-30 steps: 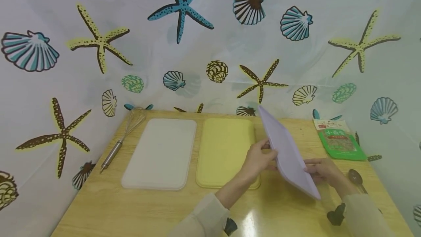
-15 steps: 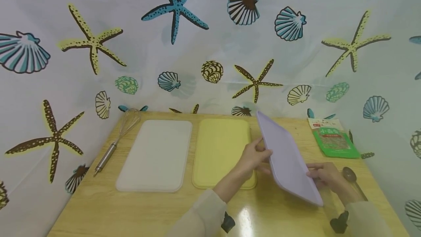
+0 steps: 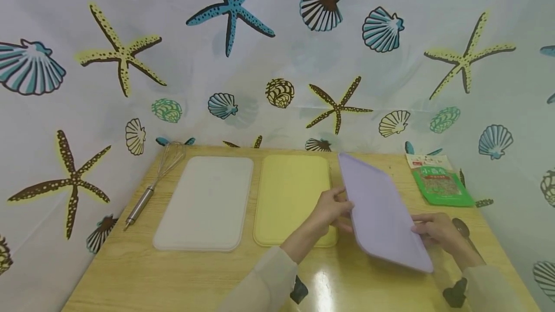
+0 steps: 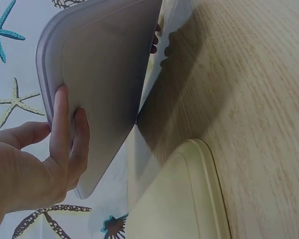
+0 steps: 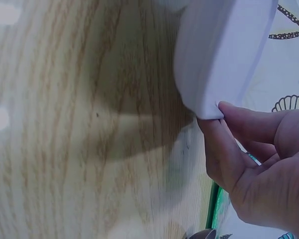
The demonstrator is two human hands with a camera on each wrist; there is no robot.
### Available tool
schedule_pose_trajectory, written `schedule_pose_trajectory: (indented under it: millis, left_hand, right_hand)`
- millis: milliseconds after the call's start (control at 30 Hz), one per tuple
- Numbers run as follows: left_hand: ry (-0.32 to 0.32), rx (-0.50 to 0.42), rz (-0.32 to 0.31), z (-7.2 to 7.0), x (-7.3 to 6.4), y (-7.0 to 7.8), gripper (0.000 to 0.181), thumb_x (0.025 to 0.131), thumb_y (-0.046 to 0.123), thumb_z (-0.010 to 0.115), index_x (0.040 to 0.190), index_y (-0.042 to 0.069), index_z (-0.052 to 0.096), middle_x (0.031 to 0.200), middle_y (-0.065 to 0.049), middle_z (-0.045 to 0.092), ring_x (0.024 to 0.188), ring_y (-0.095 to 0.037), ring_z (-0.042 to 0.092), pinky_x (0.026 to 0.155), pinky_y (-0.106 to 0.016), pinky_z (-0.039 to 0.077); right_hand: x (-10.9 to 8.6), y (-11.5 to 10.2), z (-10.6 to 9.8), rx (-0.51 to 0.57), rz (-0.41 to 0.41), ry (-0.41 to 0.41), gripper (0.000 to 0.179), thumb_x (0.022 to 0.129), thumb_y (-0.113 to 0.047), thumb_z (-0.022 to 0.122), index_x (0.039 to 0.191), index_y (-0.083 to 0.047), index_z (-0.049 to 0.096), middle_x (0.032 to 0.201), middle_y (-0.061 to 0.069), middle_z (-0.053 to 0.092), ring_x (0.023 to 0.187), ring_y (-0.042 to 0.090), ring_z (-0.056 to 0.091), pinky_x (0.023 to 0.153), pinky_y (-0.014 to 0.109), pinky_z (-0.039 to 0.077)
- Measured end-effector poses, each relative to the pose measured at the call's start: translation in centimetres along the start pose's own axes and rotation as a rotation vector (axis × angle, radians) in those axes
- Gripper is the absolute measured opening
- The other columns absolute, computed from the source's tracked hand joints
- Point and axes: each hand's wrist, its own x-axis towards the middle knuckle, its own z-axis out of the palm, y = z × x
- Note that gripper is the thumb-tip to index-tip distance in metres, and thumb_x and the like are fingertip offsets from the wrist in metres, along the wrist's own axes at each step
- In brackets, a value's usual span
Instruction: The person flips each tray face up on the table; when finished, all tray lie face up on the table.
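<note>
A light purple tray (image 3: 381, 211) is held tilted over the wooden table, its left edge higher than its right. My left hand (image 3: 330, 211) grips its left edge, thumb on the upper face; in the left wrist view the fingers (image 4: 61, 124) lie against the underside. With thumb and fingers my right hand (image 3: 435, 231) pinches the right edge, seen close in the right wrist view beside the tray's rim (image 5: 209, 94). Just left of the purple tray lies a yellow tray (image 3: 295, 196), and left of that a white tray (image 3: 205, 201).
A whisk (image 3: 151, 187) lies along the table's left side. At the back right is a green and white food packet (image 3: 440, 182). A dark spoon (image 3: 461, 227) lies partly behind the right hand. A patterned curtain (image 3: 260, 71) surrounds the wooden table (image 3: 173, 283).
The purple tray has tipped flatter, its raised left edge coming down and its right edge shifting right. Both hands have kept their hold, the right hand moving slightly right. The camera view turned slightly.
</note>
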Motion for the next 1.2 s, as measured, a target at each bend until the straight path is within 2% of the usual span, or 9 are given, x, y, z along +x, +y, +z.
schedule_pose_trajectory:
  millis: [167, 367, 567, 767, 1033, 1200]
  left_hand:
    - [-0.006, 0.027, -0.010, -0.2, 0.3, -0.8, 0.058, 0.086, -0.005, 0.057, 0.142, -0.004, 0.041, 0.096, -0.015, 0.055, 0.077, -0.028, 0.068, 0.056, -0.035, 0.059]
    - [-0.014, 0.079, -0.009, -0.2, 0.5, -1.8, 0.053, 0.081, -0.009, 0.053, 0.134, -0.010, 0.048, 0.096, -0.015, 0.057, 0.082, -0.028, 0.064, 0.058, -0.039, 0.060]
    - [0.026, 0.143, -0.038, 0.3, 0.5, -2.1, 0.038, 0.083, -0.006, 0.052, 0.120, -0.015, 0.055, 0.096, -0.015, 0.057, 0.088, -0.034, 0.064, 0.058, -0.039, 0.060]
    - [0.071, 0.147, -0.059, 0.8, 1.0, -2.7, 0.033, 0.085, -0.004, 0.052, 0.115, -0.015, 0.058, 0.097, -0.016, 0.058, 0.092, -0.037, 0.063, 0.057, -0.039, 0.060]
    - [0.092, 0.159, -0.053, 1.4, 1.4, -3.1, 0.029, 0.084, -0.003, 0.051, 0.108, -0.016, 0.060, 0.097, -0.014, 0.057, 0.094, -0.040, 0.064, 0.057, -0.043, 0.060]
    - [0.105, 0.174, -0.060, 1.6, 1.6, -3.4, 0.028, 0.086, -0.001, 0.051, 0.109, -0.015, 0.060, 0.105, -0.016, 0.057, 0.103, -0.043, 0.060, 0.059, -0.041, 0.060]
  right_hand:
    - [-0.1, 0.1, -0.4, -0.027, 0.014, 0.030, 0.047, 0.084, -0.005, 0.070, 0.125, 0.013, 0.055, 0.101, 0.022, 0.070, 0.087, 0.023, 0.068, 0.070, 0.038, 0.059]
    - [-0.2, 0.2, -0.7, -0.069, 0.006, 0.045, 0.046, 0.085, -0.004, 0.067, 0.125, 0.014, 0.054, 0.107, 0.028, 0.066, 0.085, 0.021, 0.066, 0.067, 0.037, 0.059]
    - [-0.2, 0.1, -0.9, -0.133, -0.021, 0.065, 0.044, 0.085, -0.004, 0.065, 0.123, 0.015, 0.055, 0.112, 0.032, 0.062, 0.083, 0.021, 0.064, 0.065, 0.035, 0.059]
    - [-0.1, 0.0, -1.2, -0.170, -0.018, 0.074, 0.044, 0.085, -0.004, 0.064, 0.123, 0.016, 0.055, 0.114, 0.033, 0.061, 0.083, 0.021, 0.064, 0.065, 0.036, 0.059]
    - [0.2, -0.2, -1.8, -0.209, -0.007, 0.082, 0.044, 0.086, -0.004, 0.062, 0.124, 0.017, 0.053, 0.117, 0.035, 0.058, 0.091, 0.033, 0.065, 0.068, 0.039, 0.059]
    - [0.3, -0.5, -2.1, -0.217, 0.001, 0.089, 0.044, 0.087, -0.004, 0.060, 0.125, 0.017, 0.051, 0.120, 0.037, 0.055, 0.097, 0.041, 0.062, 0.069, 0.040, 0.059]
